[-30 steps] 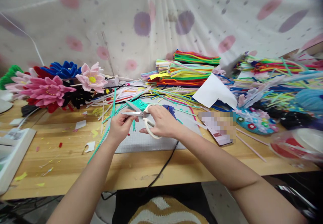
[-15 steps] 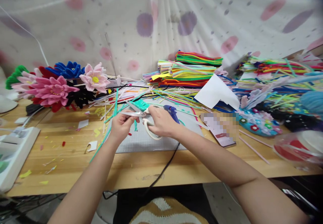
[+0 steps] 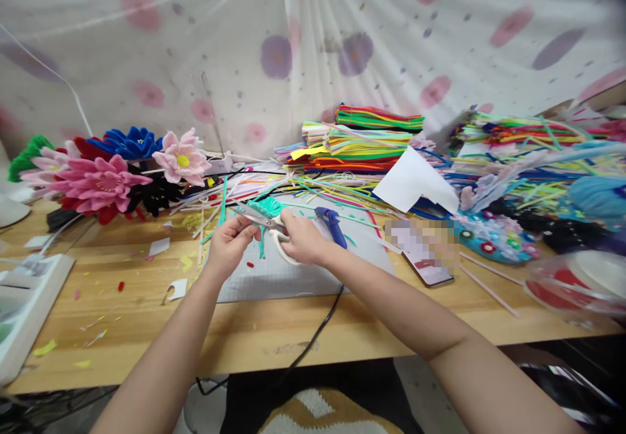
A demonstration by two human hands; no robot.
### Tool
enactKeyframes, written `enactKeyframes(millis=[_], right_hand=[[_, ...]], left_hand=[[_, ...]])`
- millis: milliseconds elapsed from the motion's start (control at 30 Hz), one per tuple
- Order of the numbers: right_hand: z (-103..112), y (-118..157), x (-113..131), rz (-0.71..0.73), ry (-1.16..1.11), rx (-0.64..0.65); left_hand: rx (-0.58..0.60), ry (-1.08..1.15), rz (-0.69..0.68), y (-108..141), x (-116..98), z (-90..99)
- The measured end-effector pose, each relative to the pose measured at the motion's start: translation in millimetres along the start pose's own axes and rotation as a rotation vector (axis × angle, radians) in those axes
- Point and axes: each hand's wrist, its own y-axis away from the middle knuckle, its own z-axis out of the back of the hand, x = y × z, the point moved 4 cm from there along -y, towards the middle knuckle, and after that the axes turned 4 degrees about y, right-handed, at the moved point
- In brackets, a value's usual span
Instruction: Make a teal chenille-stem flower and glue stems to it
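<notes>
My right hand (image 3: pixel 304 237) is closed round the handles of white-handled scissors (image 3: pixel 283 246), whose blades point left toward my left hand (image 3: pixel 233 244). The blades are nearly together. With thumb and fingertips pressed together right beside the blades, my left hand pinches something small that I cannot make out. Behind the blades lies a bunch of teal pipe cleaners (image 3: pixel 270 207) on a grey cutting mat (image 3: pixel 283 283). Thin teal strands (image 3: pixel 262 245) hang between my hands. A blue glue gun (image 3: pixel 333 225) lies on the mat to the right of my right hand.
Pipe cleaner flowers (image 3: pixel 105 183) stand at the left, above a white power strip (image 3: pixel 36 310). Bundled pipe cleaners (image 3: pixel 366 141) are stacked at the back. To the right lie white paper (image 3: pixel 415 180), a phone (image 3: pixel 425 258) and a plastic tub (image 3: pixel 572 287). A black cable (image 3: pixel 317 330) crosses the table edge.
The scissor blades have come closer together. Both hands stay near the same place, still holding the scissors and the pinched piece. The whole view has shifted slightly.
</notes>
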Motion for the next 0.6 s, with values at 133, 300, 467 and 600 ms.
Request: enactKeyframes(millis=[133,300,467,600], right_hand=[[-3,-3,1,-0.028,-0.205,-0.017],[2,0,-5,-0.116,-0.523,-0.097],[-6,5,-14,-0.161,-0.593,-0.101],[-18,8,-23,-0.222,-0.554,-0.091]], left_hand=[[-0.007,0.053,0.016,0,-4,0.7],[-0.005,0.105,0.018,0,-3,3.8],[0.068,0.078,-0.009,2,-10,2.8],[0.060,0.116,0.022,2,-17,2.7]])
